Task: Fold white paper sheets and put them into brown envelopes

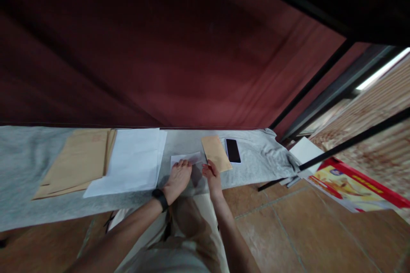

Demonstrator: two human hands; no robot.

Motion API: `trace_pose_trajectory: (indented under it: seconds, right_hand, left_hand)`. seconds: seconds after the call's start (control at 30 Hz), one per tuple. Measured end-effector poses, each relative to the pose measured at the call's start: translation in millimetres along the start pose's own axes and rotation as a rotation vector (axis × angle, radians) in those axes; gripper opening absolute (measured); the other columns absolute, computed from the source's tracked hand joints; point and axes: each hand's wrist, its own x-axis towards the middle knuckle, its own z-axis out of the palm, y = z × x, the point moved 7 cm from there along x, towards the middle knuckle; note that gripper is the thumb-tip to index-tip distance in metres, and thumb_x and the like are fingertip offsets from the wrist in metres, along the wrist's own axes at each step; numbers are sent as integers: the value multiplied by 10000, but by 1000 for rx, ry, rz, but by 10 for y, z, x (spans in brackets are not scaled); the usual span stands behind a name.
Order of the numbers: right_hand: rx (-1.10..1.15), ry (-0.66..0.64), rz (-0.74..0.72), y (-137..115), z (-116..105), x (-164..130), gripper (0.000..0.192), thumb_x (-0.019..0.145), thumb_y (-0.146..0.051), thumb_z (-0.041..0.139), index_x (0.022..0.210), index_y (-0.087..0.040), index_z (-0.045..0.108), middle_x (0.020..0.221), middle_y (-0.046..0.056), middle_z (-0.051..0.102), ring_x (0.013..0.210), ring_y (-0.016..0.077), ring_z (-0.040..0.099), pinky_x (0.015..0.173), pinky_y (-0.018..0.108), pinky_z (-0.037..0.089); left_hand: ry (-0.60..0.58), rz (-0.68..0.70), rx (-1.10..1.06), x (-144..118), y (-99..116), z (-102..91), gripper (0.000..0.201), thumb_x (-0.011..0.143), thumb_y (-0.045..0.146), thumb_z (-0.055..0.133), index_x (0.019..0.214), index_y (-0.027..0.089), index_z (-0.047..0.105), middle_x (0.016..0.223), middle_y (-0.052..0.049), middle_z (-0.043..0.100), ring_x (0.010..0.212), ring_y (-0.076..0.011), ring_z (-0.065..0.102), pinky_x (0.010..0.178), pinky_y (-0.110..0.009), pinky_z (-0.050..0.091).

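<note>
A folded white sheet of paper (195, 157) lies on the grey cloth near the front edge. My left hand (180, 177), with a black band at the wrist, presses down on it with fingers laid flat. To the right, my right hand (212, 175) is held with thumb and fingers apart, beside the sheet's right end and over the near edge of a small brown envelope (216, 151). Nothing shows in its grasp. Whether it touches the envelope I cannot tell.
A stack of large white paper (134, 153) and several large brown envelopes (80, 153) lie to the left on the grey cloth (19, 170). A phone (233, 150) is right of the small envelope. A dark red fabric wall (192, 59) rises behind; a printed red-and-yellow box (352, 185) stands at right.
</note>
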Motion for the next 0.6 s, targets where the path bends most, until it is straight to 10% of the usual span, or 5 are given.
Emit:
trace_pose_trajectory:
  seconds: [0.13,0.3,0.6]
  right_hand:
    - [69,7,63,20,2,-49,540,738,-555,708,1144,-200,665,1074,110,738,960,241,706,807,372,576]
    - [183,-112,241,138,256,-199,571,760,-622,694,1138,-195,660,1062,122,746,929,234,730,827,384,591]
    - [-316,-123,33,164,284,-83,341,804,-439,537,980,-191,692,743,6,687,621,166,624,515,249,509]
  left_hand:
    - [252,-345,-678,36,-509,-282,228,944,213,480,933,151,699,885,-93,720,829,-222,693,734,-325,538]
    - [425,-781,-1868,-242,-635,230,262,629,304,828,785,163,672,806,1,708,722,-143,665,781,-316,582]
    - [230,-932,-2068,-626,-272,762,321,527,236,905,713,151,657,759,-42,746,741,-182,719,791,-347,615]
